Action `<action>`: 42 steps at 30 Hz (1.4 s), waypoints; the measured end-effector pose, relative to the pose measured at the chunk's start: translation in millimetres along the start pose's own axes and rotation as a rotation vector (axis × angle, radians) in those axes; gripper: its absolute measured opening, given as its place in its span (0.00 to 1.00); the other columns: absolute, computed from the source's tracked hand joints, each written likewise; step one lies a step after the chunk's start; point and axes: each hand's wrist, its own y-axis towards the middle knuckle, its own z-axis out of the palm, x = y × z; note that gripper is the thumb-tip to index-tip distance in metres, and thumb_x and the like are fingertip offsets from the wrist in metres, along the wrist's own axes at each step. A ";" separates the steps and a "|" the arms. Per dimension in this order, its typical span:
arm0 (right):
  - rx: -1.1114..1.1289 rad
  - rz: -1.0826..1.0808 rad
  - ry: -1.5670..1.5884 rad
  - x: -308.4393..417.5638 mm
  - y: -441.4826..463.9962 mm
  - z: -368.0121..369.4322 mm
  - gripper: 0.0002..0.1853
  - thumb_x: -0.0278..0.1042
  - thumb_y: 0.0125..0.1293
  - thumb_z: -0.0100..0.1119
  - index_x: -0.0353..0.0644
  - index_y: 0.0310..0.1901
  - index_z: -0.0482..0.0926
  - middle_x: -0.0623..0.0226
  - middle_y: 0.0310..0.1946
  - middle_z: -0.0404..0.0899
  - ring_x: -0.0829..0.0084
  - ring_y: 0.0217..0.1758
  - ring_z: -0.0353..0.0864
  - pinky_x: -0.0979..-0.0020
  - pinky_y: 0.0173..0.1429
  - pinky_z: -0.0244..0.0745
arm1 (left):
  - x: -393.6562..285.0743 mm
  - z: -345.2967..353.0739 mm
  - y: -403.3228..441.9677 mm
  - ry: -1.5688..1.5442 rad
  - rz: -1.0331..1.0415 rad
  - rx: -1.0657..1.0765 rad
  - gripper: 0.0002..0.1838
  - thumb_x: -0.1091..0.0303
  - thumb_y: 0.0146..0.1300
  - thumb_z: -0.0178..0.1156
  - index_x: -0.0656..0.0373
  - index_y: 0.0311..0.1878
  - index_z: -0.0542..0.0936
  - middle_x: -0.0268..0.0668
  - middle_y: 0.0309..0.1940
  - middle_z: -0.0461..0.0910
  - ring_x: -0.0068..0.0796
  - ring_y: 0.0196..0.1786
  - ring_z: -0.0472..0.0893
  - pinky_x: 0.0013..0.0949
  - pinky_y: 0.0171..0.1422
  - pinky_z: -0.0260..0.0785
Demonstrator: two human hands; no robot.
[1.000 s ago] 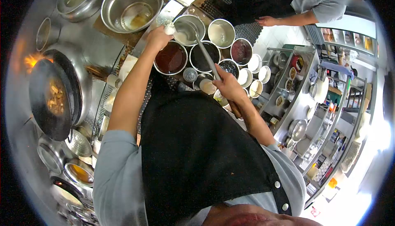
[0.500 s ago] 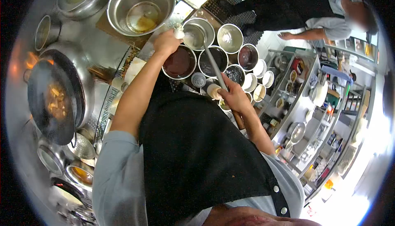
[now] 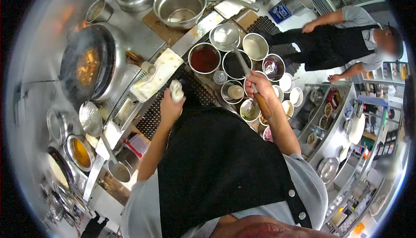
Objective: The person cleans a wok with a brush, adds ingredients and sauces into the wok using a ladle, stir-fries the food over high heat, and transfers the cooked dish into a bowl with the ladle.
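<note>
My right hand is closed round the wooden-ended handle of a long metal ladle. The ladle's round bowl is over a white-rimmed pot at the back of a cluster of seasoning pots. Bunched in my closed left hand is a white cloth, held in front of my apron beside a folded cloth on the stove's edge. Under the ladle's shaft stands a pot of dark liquid, with a pot of red-brown sauce to its left. A small bottle stands near my right hand.
On the left, a smoking wok holds browned pieces of food, with flame behind it. A steel basin sits at the back, and a perforated skimmer lies near the wok. Another person stands at the back right beside metal shelves.
My left hand has drawn back from the pots toward my body with the cloth. My right hand still grips the ladle, whose bowl remains over the back pot. The view has shifted.
</note>
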 end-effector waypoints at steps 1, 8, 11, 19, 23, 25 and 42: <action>0.021 -0.050 0.009 -5.6 -4.3 -3.9 0.23 0.30 0.74 0.54 0.42 0.68 0.68 0.74 0.25 0.70 0.79 0.19 0.69 0.73 0.21 0.65 | 19.1 -8.0 -28.4 0.054 -0.091 -0.015 0.28 0.56 0.56 0.75 0.63 0.54 0.76 0.57 0.46 0.84 0.63 0.49 0.84 0.52 0.52 0.76; 0.177 -0.075 -0.012 -9.9 -66.5 36.7 0.10 0.35 0.79 0.50 0.51 0.58 0.69 0.76 0.25 0.67 0.80 0.17 0.67 0.74 0.18 0.61 | 157.3 -34.5 -178.8 -0.459 -0.490 -0.351 0.21 0.62 0.56 0.73 0.66 0.49 0.83 0.44 0.41 0.88 0.38 0.42 0.87 0.40 0.47 0.77; 0.313 0.085 0.128 -17.1 -68.3 78.1 0.07 0.36 0.79 0.51 0.53 0.54 0.70 0.75 0.26 0.67 0.79 0.18 0.65 0.73 0.18 0.59 | 99.6 -86.8 -193.8 -0.729 -0.624 -0.519 0.14 0.71 0.61 0.68 0.65 0.49 0.83 0.39 0.36 0.86 0.34 0.36 0.86 0.36 0.40 0.77; 0.614 0.155 0.038 -52.0 4.5 263.6 0.12 0.38 0.79 0.51 0.48 0.59 0.72 0.77 0.26 0.66 0.82 0.19 0.64 0.75 0.22 0.60 | 139.4 -185.0 -133.8 -1.271 -0.463 -0.511 0.12 0.68 0.68 0.64 0.63 0.51 0.79 0.39 0.30 0.83 0.31 0.27 0.83 0.33 0.25 0.76; 0.696 -0.014 -0.254 -79.7 64.9 370.9 0.10 0.36 0.77 0.55 0.46 0.54 0.70 0.74 0.26 0.70 0.77 0.20 0.71 0.72 0.19 0.65 | 157.2 -250.6 -94.0 -1.331 -0.430 -0.495 0.20 0.50 0.73 0.60 0.59 0.51 0.78 0.37 0.31 0.83 0.31 0.27 0.82 0.34 0.25 0.74; 0.599 -0.253 -0.630 -97.5 96.6 417.9 0.10 0.34 0.75 0.58 0.44 0.53 0.72 0.73 0.24 0.72 0.77 0.18 0.72 0.70 0.19 0.66 | 174.0 -281.1 -72.0 -1.355 -0.452 -0.448 0.25 0.41 0.75 0.56 0.57 0.51 0.79 0.37 0.32 0.83 0.32 0.28 0.82 0.35 0.26 0.74; 0.639 -0.123 -0.140 -95.8 44.1 474.4 0.24 0.32 0.77 0.53 0.49 0.72 0.65 0.71 0.25 0.65 0.76 0.18 0.67 0.73 0.21 0.61 | 156.6 -352.7 -64.7 -1.621 -0.761 -0.381 0.09 0.68 0.69 0.60 0.50 0.51 0.77 0.33 0.36 0.82 0.27 0.34 0.81 0.32 0.23 0.67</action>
